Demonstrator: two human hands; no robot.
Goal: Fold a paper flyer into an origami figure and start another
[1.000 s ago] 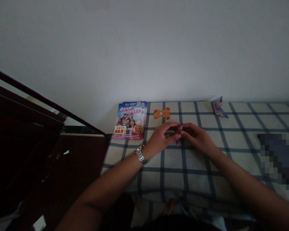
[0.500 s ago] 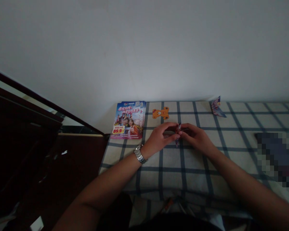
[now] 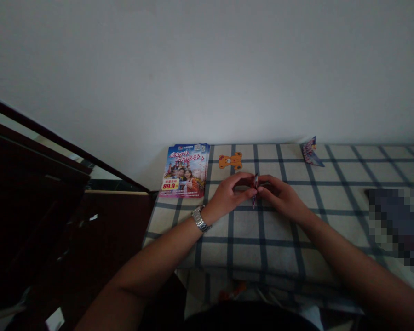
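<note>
My left hand (image 3: pixel 227 193), with a silver watch on its wrist, and my right hand (image 3: pixel 281 196) meet above the checked cloth. Between them they pinch a folded paper flyer (image 3: pixel 254 202), held upright and seen nearly edge-on. Both hands are closed, thumbs on the near side, and most of the flyer is hidden by fingers. To the left lies a stack of printed flyers (image 3: pixel 184 172) in blue and pink. An orange bear-shaped cutout (image 3: pixel 230 161) rests just beyond my left hand. Farther right, near the wall, stands another folded flyer (image 3: pixel 311 152).
A blue-and-white checked cloth (image 3: pixel 276 250) covers the table, whose back edge meets a pale wall (image 3: pixel 227 69). At the right lies a dark, pixelated object (image 3: pixel 400 225). Dark brown furniture (image 3: pixel 27 184) and dark floor are on the left.
The flyer between my fingers has turned slightly and now looks more upright and thinner. Both hands stay in nearly the same place.
</note>
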